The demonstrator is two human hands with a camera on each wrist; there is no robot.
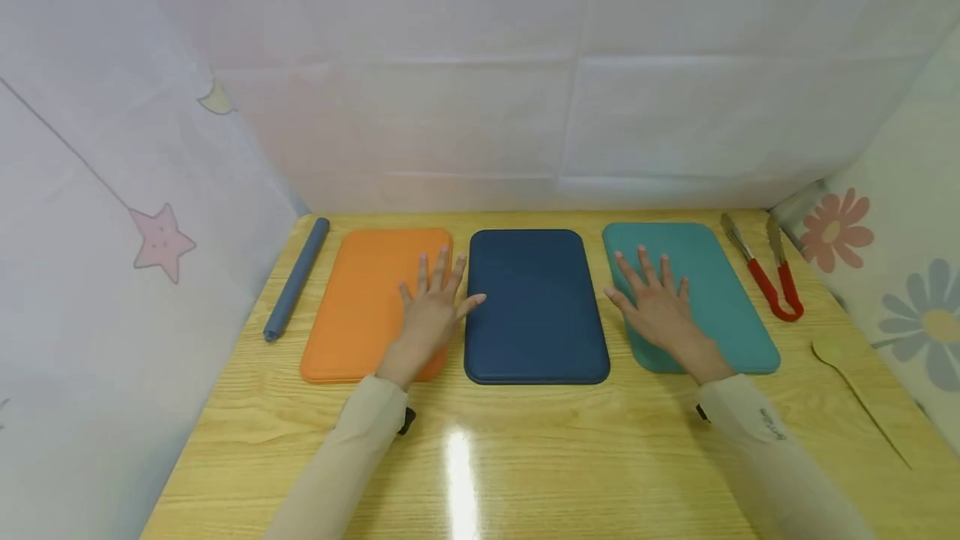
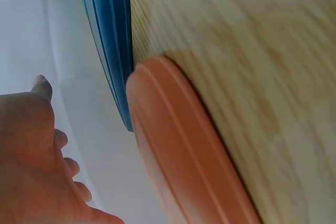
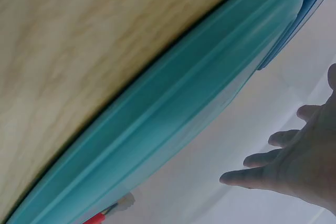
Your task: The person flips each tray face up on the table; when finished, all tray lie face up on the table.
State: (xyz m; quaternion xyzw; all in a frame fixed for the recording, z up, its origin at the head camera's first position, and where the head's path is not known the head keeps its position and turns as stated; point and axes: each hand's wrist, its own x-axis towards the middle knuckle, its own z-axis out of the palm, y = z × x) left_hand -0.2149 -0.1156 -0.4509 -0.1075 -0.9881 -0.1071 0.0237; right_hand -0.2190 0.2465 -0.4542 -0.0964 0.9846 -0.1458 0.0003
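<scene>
With fingers spread, my left hand (image 1: 431,315) hovers over the right side of an orange rectangular slab (image 1: 356,307) with rounded corners. Its thumb reaches across toward a matching navy slab (image 1: 536,307) in the middle. On the other side, my right hand (image 1: 660,311) is held palm down above the left part of a teal slab (image 1: 720,298), fingers apart. Both wrist views show space between the palm and the slab below, and neither hand holds anything. Thick, ridged sides show on the orange slab (image 2: 173,140) and the teal slab (image 3: 157,114).
A blue-grey rod (image 1: 297,280) lies at the table's left edge. Red-handled tongs (image 1: 772,282) rest at the far right, jaws apart. Nearer on that side lies a gold long-handled spoon (image 1: 855,394). Pale printed cloth (image 1: 465,107) hangs behind the wooden table (image 1: 555,457).
</scene>
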